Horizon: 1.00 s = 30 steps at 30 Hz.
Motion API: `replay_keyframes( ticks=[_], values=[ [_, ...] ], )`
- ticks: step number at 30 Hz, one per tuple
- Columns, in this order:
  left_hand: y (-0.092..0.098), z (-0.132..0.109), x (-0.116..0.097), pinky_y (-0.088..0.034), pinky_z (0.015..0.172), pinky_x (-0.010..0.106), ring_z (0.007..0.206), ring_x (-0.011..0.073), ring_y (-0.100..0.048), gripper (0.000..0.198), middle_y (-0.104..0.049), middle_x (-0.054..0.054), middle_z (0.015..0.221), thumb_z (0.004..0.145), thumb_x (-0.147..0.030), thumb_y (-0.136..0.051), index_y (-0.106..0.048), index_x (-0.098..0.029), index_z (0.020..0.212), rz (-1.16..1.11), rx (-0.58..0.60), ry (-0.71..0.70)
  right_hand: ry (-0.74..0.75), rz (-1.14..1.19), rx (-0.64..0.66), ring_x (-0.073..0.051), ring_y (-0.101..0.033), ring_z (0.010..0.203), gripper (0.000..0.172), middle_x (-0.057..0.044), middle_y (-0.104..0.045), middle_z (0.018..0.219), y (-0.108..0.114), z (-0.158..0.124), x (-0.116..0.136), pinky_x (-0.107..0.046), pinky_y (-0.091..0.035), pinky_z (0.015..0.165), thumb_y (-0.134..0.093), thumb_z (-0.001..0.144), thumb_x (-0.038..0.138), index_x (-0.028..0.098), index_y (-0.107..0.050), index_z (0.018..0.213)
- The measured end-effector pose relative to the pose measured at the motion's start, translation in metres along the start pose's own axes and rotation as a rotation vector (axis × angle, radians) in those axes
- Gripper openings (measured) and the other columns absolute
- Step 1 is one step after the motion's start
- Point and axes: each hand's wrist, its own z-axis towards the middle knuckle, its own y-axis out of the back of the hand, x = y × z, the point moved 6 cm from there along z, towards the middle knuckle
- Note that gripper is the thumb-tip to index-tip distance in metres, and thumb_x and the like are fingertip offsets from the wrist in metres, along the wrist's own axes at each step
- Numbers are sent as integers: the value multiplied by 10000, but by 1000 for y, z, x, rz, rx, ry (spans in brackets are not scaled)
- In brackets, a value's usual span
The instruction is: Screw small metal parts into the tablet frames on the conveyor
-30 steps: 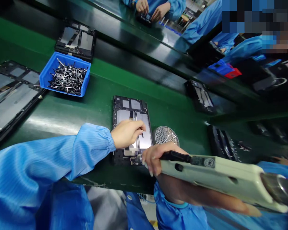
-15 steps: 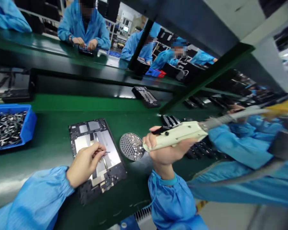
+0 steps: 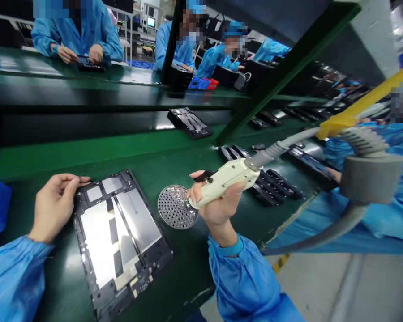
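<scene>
- Cream plastic electric screwdriver [image 3: 225, 181] clenched in the right hand [image 3: 218, 208], its metal tip at the rim of a perforated metal screw dish [image 3: 176, 206].
- Left hand [image 3: 55, 206] now off the silver panel, its fingers [image 3: 67, 180] released, just beside the corner of a black tablet frame [image 3: 121, 237].
- Frame lying flat on the green table [image 3: 184, 268], with a grey ribbed hose [image 3: 272, 152] rising from the screwdriver.

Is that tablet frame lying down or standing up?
Lying flat: the tablet frame rests on the green bench, with the left hand at its edge.
</scene>
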Motion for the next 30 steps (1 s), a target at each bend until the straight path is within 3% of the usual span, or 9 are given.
replay_keyframes(
  ticks=[3,10,20,23,27,30],
  values=[
    [-10,-10,-1,-521,757,260,905,216,-734,185,-819,10,997,864,-378,-615,-654,-222,956,36,55,5,-13,-11,-18,-134,-423,336,831,52,-458,419,1,0,-2,-301,-441,411,-530,760,963,160,-712,871],
    [-14,-25,0,-544,911,343,1025,266,-738,251,-814,30,1017,844,-457,-629,-655,-243,973,18,80,-15,-34,-33,-35,-137,-408,323,848,55,-460,411,-1,-1,-5,-303,-407,386,-527,729,990,169,-700,852],
    [-15,-31,-2,-576,901,346,996,263,-744,324,-811,52,988,774,-510,-688,-679,-227,932,-88,104,37,-2,-32,-32,-135,-422,342,820,54,-471,428,-1,-3,-5,-307,-432,401,-538,752,963,170,-706,878],
    [-12,-30,-2,-575,902,334,959,245,-740,293,-809,38,976,760,-455,-697,-718,-216,928,-85,65,59,3,-21,-39,-128,-421,342,803,51,-481,433,0,-5,-7,-299,-421,402,-536,761,957,176,-700,856],
    [2,-26,5,-579,826,338,844,234,-713,292,-802,0,905,731,-446,-714,-778,-231,918,26,-79,35,-5,-50,-37,-139,-434,351,747,48,-462,412,-3,-6,-10,-316,-436,424,-558,771,932,196,-687,787],
    [12,-22,12,-588,894,381,887,249,-725,320,-803,5,937,729,-457,-734,-790,-235,953,-3,-135,-10,-54,-59,-11,-153,-425,362,715,36,-491,435,-6,-5,-11,-342,-434,429,-601,753,910,210,-718,835]
  ],
)
